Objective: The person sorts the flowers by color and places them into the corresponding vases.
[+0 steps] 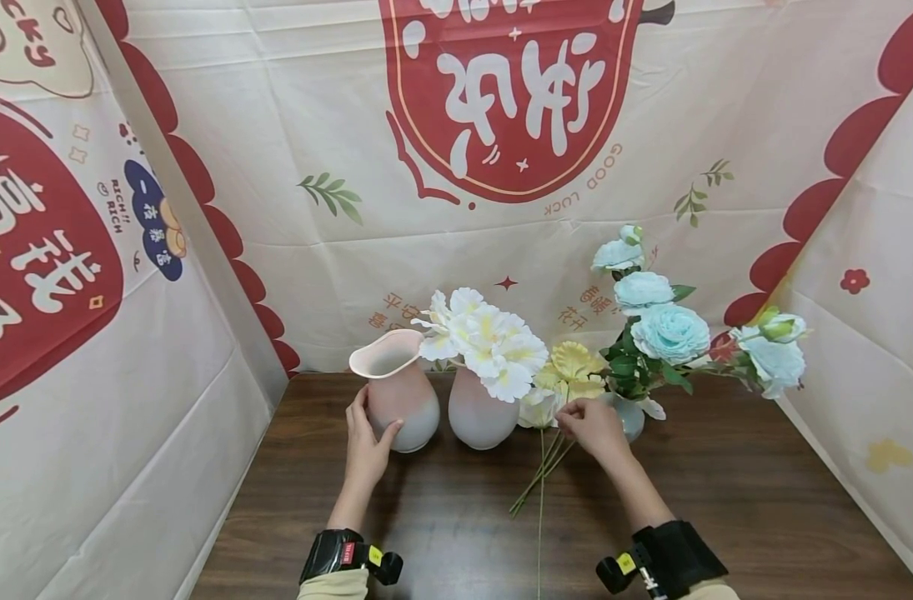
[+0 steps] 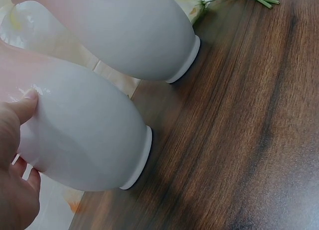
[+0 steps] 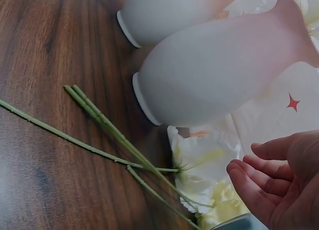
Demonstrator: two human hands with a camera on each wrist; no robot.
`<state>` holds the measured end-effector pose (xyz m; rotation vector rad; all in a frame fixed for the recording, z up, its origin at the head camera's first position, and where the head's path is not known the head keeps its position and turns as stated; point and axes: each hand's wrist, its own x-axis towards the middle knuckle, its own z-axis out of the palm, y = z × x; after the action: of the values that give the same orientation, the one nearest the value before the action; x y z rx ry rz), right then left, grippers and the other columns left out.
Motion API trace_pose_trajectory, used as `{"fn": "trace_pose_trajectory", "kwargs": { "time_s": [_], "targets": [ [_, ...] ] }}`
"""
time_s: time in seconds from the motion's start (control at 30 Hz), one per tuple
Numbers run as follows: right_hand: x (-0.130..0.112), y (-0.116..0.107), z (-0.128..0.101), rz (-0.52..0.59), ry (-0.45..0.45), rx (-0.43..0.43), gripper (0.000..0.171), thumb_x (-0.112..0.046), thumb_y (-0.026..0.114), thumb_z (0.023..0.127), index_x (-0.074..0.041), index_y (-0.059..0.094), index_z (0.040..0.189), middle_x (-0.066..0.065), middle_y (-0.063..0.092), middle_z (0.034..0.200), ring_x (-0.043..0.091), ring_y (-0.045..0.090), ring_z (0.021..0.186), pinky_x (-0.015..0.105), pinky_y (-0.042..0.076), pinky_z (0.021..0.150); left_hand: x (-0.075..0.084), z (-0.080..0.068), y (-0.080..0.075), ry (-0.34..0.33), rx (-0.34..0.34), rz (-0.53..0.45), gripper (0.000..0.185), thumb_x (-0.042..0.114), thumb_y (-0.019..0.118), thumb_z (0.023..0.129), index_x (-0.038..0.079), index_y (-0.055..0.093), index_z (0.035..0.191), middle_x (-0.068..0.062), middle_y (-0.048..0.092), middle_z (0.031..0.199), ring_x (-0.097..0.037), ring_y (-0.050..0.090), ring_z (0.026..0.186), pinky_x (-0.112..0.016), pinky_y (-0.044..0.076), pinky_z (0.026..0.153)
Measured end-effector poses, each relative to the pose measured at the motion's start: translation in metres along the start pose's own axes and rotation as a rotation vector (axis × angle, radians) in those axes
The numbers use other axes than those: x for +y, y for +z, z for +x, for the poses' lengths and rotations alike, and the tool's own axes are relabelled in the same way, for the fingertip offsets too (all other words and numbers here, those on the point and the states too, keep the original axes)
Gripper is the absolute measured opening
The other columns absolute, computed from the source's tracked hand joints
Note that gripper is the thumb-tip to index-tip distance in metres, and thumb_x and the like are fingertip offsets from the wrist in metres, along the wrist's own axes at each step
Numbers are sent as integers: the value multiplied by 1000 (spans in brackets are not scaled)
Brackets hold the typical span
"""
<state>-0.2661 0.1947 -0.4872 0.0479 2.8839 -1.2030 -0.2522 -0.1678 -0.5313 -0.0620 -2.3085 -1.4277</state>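
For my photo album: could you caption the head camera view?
Left hand holds an empty pink vase; right hand hovers over loose yellow flowers.

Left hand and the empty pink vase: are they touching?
Touching. The head view shows the left hand wrapped against the side of the empty pink vase, and the left wrist view shows its thumb tip pressed on the glaze.

Empty pink-white vase (image 1: 396,390) upright; yellow flowers (image 1: 569,375) lying on table
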Motion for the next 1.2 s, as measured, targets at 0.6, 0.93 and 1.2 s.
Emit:
{"fn": "trace_pose_trajectory", "kwargs": {
  "time_s": [0.6, 0.93, 1.2],
  "targets": [
    [28, 21, -2, 249, 163, -63, 25, -11, 60, 97, 11, 67, 104, 21, 73, 92, 17, 70, 74, 31, 61, 70, 2, -1, 0, 2, 1, -1, 81, 16, 73, 90, 0, 24, 152, -25, 35, 144, -40, 35, 141, -55, 32, 115],
    [41, 36, -3, 386, 272, -102, 26, -10, 60, 98, 14, 64, 108, 17, 72, 87, 13, 69, 71, 25, 59, 65, 1, 0, 0, 1, -2, -7, 81, 16, 73, 90, -1, 24, 152, -25, 34, 145, -41, 35, 141, -56, 32, 115],
    [50, 47, -4, 453, 287, -87, 28, -11, 61, 97, 15, 64, 109, 10, 72, 79, 10, 67, 65, 24, 59, 63, 2, -1, 0, -8, -6, -8, 81, 15, 73, 90, 1, 24, 153, -25, 34, 145, -40, 34, 142, -55, 31, 116]
  ]
}}
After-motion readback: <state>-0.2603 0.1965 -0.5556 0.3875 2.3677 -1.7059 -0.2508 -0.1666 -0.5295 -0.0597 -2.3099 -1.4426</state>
